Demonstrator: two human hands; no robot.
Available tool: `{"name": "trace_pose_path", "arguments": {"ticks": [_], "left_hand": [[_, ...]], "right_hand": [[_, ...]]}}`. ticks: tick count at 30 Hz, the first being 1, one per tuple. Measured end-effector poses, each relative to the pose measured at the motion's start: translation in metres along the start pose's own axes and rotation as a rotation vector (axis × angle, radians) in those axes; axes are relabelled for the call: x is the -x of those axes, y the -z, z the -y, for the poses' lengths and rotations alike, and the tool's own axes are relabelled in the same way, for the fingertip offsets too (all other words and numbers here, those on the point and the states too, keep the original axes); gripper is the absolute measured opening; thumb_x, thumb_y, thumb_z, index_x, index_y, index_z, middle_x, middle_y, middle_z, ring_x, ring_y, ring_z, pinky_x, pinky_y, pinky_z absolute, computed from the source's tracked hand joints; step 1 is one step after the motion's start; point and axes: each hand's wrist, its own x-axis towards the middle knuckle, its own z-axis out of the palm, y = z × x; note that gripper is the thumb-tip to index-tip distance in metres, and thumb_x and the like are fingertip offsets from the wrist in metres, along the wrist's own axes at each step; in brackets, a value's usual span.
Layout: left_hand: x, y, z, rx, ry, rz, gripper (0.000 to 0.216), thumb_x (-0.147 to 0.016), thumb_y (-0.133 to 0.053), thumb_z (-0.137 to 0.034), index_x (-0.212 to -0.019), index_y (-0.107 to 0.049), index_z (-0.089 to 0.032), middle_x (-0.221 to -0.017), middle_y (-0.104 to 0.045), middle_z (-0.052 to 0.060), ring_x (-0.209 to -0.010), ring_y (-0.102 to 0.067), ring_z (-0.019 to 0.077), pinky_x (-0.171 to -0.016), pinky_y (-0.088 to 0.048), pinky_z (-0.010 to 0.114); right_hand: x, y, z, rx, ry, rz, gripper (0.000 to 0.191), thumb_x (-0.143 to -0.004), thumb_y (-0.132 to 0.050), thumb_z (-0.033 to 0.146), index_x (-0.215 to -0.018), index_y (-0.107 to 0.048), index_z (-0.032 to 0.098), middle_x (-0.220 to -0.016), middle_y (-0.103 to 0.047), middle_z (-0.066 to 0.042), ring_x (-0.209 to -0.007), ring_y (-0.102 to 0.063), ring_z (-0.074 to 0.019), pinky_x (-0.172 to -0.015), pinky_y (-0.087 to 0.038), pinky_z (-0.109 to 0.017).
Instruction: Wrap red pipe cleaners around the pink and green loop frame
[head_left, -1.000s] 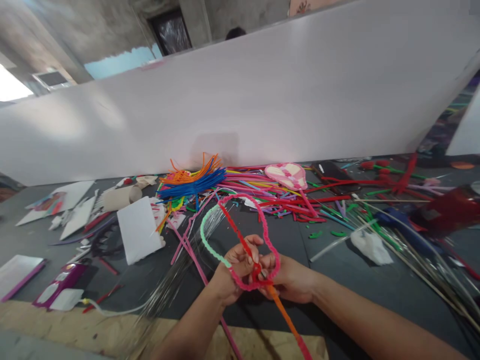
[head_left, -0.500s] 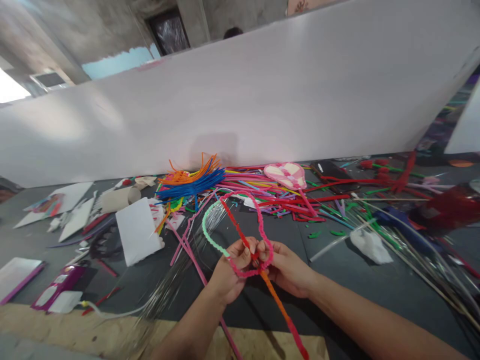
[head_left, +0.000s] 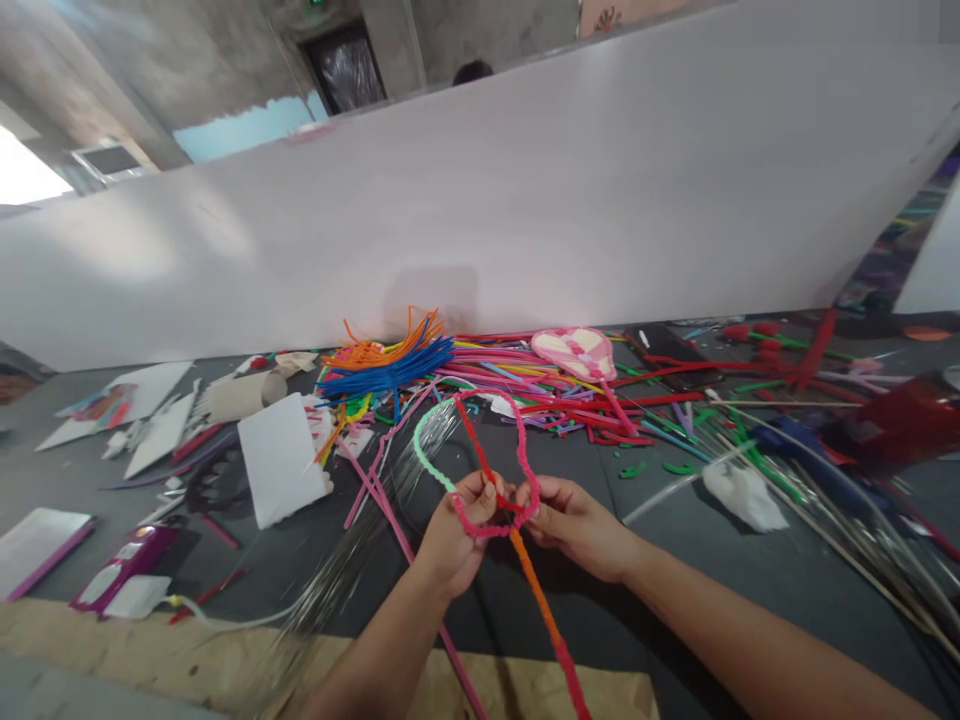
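Between my hands is a heart-shaped loop of twisted pipe cleaners (head_left: 523, 445), pink on the right and bottom and mint green at the upper left. A red pipe cleaner (head_left: 475, 436) runs down through its middle from the top notch. From the bottom of the loop an orange and red stem (head_left: 541, 594) slants down toward me. My left hand (head_left: 461, 535) is closed on the loop's lower left and the red pipe cleaner. My right hand (head_left: 574, 525) pinches the lower right side, near the red pipe cleaner's end. The fingertips partly hide the join.
Behind my hands lie orange and blue pipe cleaner bundles (head_left: 386, 375), a pink-and-cream heart (head_left: 577, 353) and many loose stems. Thin metal wires (head_left: 352, 560) lie left, beside a white card (head_left: 281, 460) and a purple device (head_left: 120, 570). A white partition (head_left: 480, 220) stands behind.
My hands have drawn slightly apart at the loop's base, and the red pipe cleaner's lower part now bends toward my right hand. The stem's lower end has swung left.
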Motion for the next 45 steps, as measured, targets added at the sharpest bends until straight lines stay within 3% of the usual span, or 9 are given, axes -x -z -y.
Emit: {"name": "trace_pose_path", "arguments": {"ticks": [4,13,17,24,30,36,45], "left_hand": [[0.001,-0.002,-0.001,0.004,0.006,-0.012,0.022,-0.074,-0.071,-0.031,-0.070,-0.058,-0.014,-0.061,-0.052,-0.003,-0.055,-0.046,0.0066,-0.058,-0.037,0.019],[-0.001,0.003,0.000,-0.027,0.003,0.023,0.023,-0.069,-0.076,-0.029,-0.081,-0.063,-0.015,-0.071,-0.062,0.000,-0.066,-0.057,0.0105,-0.064,-0.041,0.022],[-0.001,0.004,-0.001,-0.077,0.013,0.054,0.025,-0.064,-0.079,-0.029,-0.076,-0.063,-0.014,-0.066,-0.061,0.000,-0.063,-0.056,0.0112,-0.059,-0.038,0.021],[0.001,0.008,-0.005,-0.122,0.041,0.125,0.028,-0.073,-0.071,-0.038,-0.073,-0.059,-0.012,-0.066,-0.055,0.000,-0.060,-0.048,0.0078,-0.058,-0.035,0.019],[-0.001,0.013,-0.005,-0.120,0.045,0.126,0.027,-0.074,-0.070,-0.037,-0.080,-0.059,-0.013,-0.065,-0.055,-0.001,-0.059,-0.051,0.0082,-0.060,-0.038,0.021],[-0.002,0.009,-0.008,-0.088,0.059,0.071,0.032,-0.056,-0.084,-0.023,-0.077,-0.062,-0.012,-0.065,-0.060,-0.001,-0.057,-0.053,0.0072,-0.056,-0.038,0.019],[-0.003,0.014,-0.007,-0.236,0.039,0.068,0.029,-0.065,-0.077,-0.036,-0.076,-0.063,-0.013,-0.065,-0.061,0.000,-0.061,-0.053,0.0100,-0.062,-0.039,0.022]], "right_hand": [[0.001,0.002,-0.003,0.006,-0.020,0.002,0.026,-0.077,-0.069,0.039,-0.078,-0.056,0.016,-0.059,-0.042,0.006,-0.049,-0.027,-0.0051,-0.048,-0.015,-0.023],[-0.003,0.001,-0.004,-0.079,-0.046,-0.163,0.030,-0.070,-0.075,0.040,-0.075,-0.055,0.017,-0.055,-0.043,0.006,-0.046,-0.030,-0.0050,-0.045,-0.020,-0.020],[-0.003,0.001,-0.006,-0.116,-0.028,-0.138,0.033,-0.068,-0.076,0.041,-0.072,-0.053,0.018,-0.052,-0.043,0.007,-0.044,-0.029,-0.0049,-0.045,-0.020,-0.020],[0.000,0.005,-0.005,-0.078,-0.118,-0.003,0.028,-0.071,-0.074,0.038,-0.074,-0.057,0.015,-0.058,-0.050,0.004,-0.048,-0.034,-0.0045,-0.048,-0.022,-0.019],[0.000,0.006,-0.005,-0.057,-0.112,-0.050,0.027,-0.069,-0.076,0.036,-0.077,-0.059,0.016,-0.062,-0.054,0.003,-0.051,-0.038,-0.0053,-0.050,-0.027,-0.019],[-0.001,0.006,-0.006,-0.023,-0.054,-0.086,0.025,-0.069,-0.076,0.035,-0.074,-0.059,0.017,-0.062,-0.050,0.004,-0.054,-0.040,-0.0064,-0.052,-0.029,-0.020],[0.000,0.007,-0.001,0.066,-0.041,-0.025,0.026,-0.072,-0.073,0.038,-0.075,-0.059,0.016,-0.062,-0.048,0.004,-0.053,-0.036,-0.0063,-0.051,-0.027,-0.021]]}}
